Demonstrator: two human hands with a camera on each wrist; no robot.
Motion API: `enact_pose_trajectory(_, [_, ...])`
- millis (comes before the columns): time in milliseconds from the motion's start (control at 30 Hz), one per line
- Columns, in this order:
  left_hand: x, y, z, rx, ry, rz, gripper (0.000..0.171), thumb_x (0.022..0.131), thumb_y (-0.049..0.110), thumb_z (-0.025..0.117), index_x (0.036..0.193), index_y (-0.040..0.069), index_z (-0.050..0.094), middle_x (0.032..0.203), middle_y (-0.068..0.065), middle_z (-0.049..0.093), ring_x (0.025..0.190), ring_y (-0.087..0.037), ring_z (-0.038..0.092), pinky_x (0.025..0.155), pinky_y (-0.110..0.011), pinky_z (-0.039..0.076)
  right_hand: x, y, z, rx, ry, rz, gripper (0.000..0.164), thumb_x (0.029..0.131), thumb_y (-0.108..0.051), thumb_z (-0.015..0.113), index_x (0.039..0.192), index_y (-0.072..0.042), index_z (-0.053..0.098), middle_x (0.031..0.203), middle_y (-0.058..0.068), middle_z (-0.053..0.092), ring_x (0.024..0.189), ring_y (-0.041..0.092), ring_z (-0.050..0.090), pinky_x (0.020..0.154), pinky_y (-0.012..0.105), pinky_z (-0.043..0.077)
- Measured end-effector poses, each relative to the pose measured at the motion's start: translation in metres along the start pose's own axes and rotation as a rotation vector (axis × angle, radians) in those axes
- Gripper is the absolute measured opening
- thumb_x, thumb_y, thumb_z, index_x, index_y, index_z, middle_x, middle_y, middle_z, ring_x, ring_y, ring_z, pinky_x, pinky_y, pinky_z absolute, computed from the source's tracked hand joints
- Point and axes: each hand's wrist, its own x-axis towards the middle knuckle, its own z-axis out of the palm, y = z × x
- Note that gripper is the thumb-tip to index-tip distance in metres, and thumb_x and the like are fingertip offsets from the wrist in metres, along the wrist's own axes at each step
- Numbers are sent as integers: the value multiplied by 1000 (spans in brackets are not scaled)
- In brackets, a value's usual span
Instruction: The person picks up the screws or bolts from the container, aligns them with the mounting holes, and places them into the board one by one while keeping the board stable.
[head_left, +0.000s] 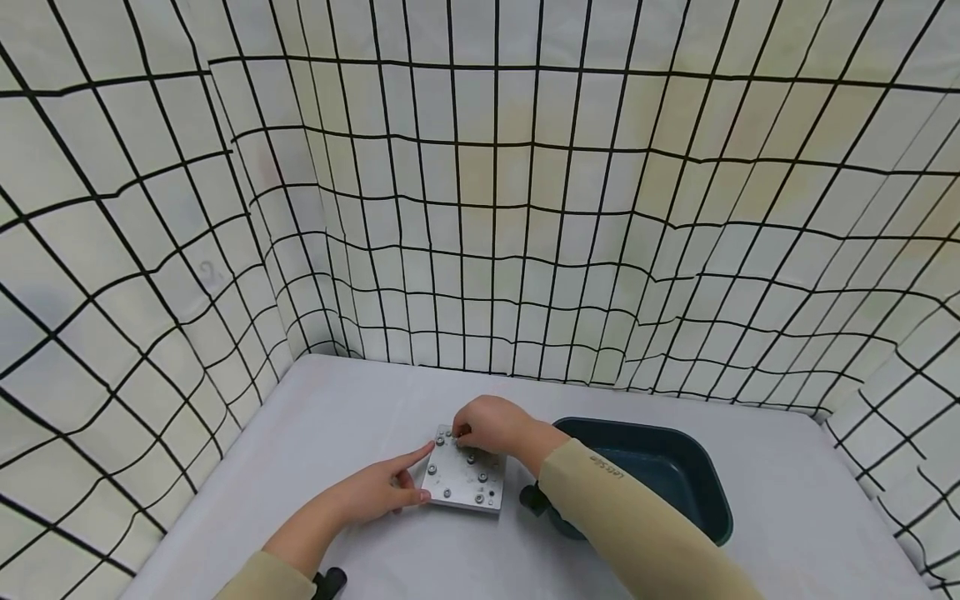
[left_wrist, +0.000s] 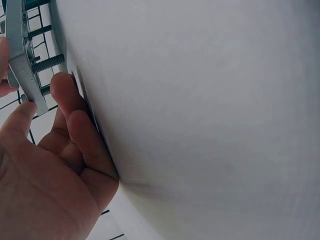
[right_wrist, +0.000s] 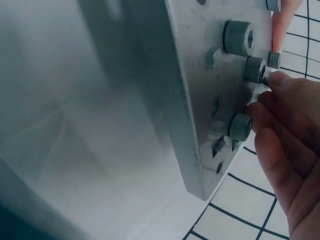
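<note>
A silver metal plate (head_left: 459, 483) carries several socket-head bolts (head_left: 479, 498). Threaded shanks (left_wrist: 49, 63) stick out of its underside in the left wrist view, so it stands raised off the table. My left hand (head_left: 375, 492) holds the plate at its left side, index fingertip on the far part and thumb by the near corner. Over the plate's far edge, my right hand (head_left: 495, 425) has thumb and fingers pinched on a small metal screw (right_wrist: 268, 80), mostly hidden by the fingertips. Beside it in the right wrist view are bolt heads (right_wrist: 241, 126) and bare holes (right_wrist: 219, 167).
A dark teal tray (head_left: 716, 500) stands right of the plate, partly under my right forearm; what it holds is hidden. The white tabletop (head_left: 300, 417) runs back to white walls with a black grid (head_left: 495, 208) behind and at both sides.
</note>
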Motion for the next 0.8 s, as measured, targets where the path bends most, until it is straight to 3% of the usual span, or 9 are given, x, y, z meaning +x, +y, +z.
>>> enact_pose_trajectory(367, [0, 1, 2, 10, -2, 5, 81, 86, 45, 75, 155, 27, 37, 89, 1, 57, 70, -16, 55, 66, -34, 40, 3, -1, 4, -37, -42, -7, 10, 94, -20, 71, 101, -21, 78, 88, -15, 67, 78, 1, 55, 81, 22, 48])
enact_pose_trajectory(800, [3, 0, 2, -2, 18, -6, 82, 86, 44, 75, 155, 23, 36, 91, 1, 58, 71, -17, 56, 65, -35, 41, -10, 7, -1, 42, 7, 51, 21, 93, -28, 71, 114, -24, 75, 87, -14, 63, 75, 4, 54, 71, 23, 47])
